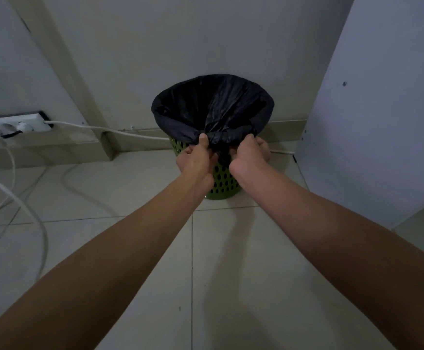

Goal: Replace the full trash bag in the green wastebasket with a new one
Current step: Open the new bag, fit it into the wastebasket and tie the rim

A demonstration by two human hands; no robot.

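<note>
A green perforated wastebasket (222,181) stands on the tiled floor against the wall. A black trash bag (211,104) lines it, its edge folded over the rim. My left hand (197,157) pinches a gathered bunch of the bag at the near rim. My right hand (250,154) grips the same bunched plastic just to the right. Both hands meet at the front of the basket, and the bag is pulled tight there. What lies inside the bag is too dark to see.
A white power strip (16,125) lies at the left by the wall, with white cables (110,130) running along the skirting and looping over the floor (155,261). A white cabinet panel (372,109) stands close on the right.
</note>
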